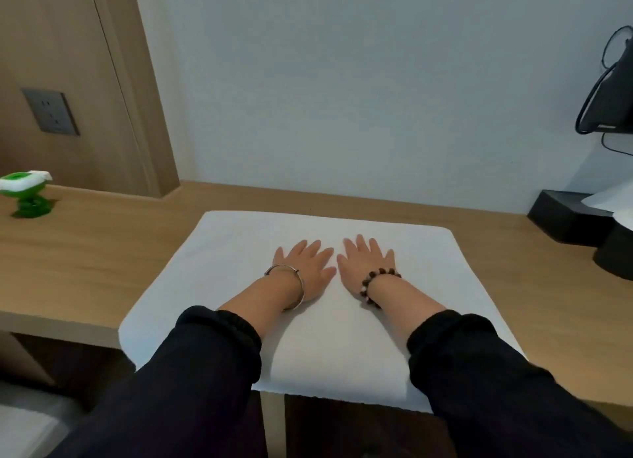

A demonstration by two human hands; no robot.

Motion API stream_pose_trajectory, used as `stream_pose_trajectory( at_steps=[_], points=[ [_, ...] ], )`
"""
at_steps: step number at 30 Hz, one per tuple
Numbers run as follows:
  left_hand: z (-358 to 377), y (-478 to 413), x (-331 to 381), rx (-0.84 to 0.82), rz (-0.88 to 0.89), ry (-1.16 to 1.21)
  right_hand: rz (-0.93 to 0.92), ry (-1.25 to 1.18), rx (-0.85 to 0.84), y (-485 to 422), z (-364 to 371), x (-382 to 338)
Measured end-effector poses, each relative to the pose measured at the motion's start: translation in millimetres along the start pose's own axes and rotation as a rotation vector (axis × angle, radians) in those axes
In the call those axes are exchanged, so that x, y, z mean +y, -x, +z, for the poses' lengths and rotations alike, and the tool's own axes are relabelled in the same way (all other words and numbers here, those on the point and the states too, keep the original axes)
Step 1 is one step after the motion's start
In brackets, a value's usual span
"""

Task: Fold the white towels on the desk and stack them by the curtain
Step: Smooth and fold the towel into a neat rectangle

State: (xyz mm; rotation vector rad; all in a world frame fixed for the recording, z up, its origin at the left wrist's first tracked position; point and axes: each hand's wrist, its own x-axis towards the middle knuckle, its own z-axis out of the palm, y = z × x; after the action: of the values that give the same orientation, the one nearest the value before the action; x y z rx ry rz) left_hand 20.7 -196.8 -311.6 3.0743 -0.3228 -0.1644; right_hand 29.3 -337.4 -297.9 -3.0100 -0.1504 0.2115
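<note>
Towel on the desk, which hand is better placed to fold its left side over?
Probably left: the left hand lies flat on the towel nearer that side; the right hand would cross over.

The white cloth towel (411, 269) looks soft and matt, its top smooth. The light brown wooden desk (102, 259) under it has a smooth satin finish with faint grain, as does the tall wood-grain wall panel (51, 46). The pale painted wall (342, 80) is matt. The grey wall socket (49, 111) is smooth plastic with a dull sheen. The green and white plastic object (25, 190) is glossy. The silver metal bangle (294, 286) is polished and bright, and the dark beaded bracelet (373, 283) has glossy round beads. The black sleeves (205, 372) are matt cloth. The black box (565, 214) looks matt, and the white sheet (613, 197) on it looks like smooth paper.
</note>
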Motion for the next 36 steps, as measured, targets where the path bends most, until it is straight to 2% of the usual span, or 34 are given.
stream_pose_trajectory(
  at_steps=[5, 10, 12, 13, 16, 19, 22, 28, 33, 34, 36],
  points=[
    [-3.3, -13.0, -69.3, 0.015, -0.241, 0.028, -0.002, -0.014, 0.046, -19.7, 9.2, 12.0],
    [-2.7, -15.7, -116.5, 0.027, -0.5, 0.064, 0.216, 0.005, 0.007, -38.0, 6.7, 10.3],
    [-2.6, -21.8, -113.8, 0.029, -0.476, 0.051, 0.278, 0.01, -0.014, -46.9, 6.7, -3.9],
    [-2.3, -25.4, -110.3, 0.039, -0.406, 0.039, 0.255, 0.009, -0.01, -50.8, 7.5, -12.3],
    [0.3, -36.1, -103.0, 0.055, -0.113, 0.004, 0.015, -0.004, 0.04, -62.2, 12.1, -31.3],
    [0.7, -50.5, -107.2, 0.047, -0.018, -0.003, -0.09, -0.016, 0.058, -72.8, 12.4, -33.5],
    [-4.7, -62.6, -118.4, 0.02, -0.057, -0.012, -0.095, -0.01, 0.068, -79.0, 13.8, -28.9],
    [-9.8, -59.5, -178.9, 0.03, -0.256, -0.005, -0.081, 0.014, 0.08, -83.8, 15.3, -25.4],
    [-10.3, -52.7, -176.9, 0.036, -0.395, -0.026, -0.077, 0.016, 0.083, -83.4, 13.7, -27.7],
    [-12.5, -51.3, -169.3, 0.042, -0.379, -0.073, -0.074, 0.016, 0.083, -83.2, 13.4, -27.8],
    [-13.2, -45.9, -144.7, 0.047, -0.213, -0.14, -0.071, 0.019, 0.076, -82.1, 13.0, -27.9]
  ],
)
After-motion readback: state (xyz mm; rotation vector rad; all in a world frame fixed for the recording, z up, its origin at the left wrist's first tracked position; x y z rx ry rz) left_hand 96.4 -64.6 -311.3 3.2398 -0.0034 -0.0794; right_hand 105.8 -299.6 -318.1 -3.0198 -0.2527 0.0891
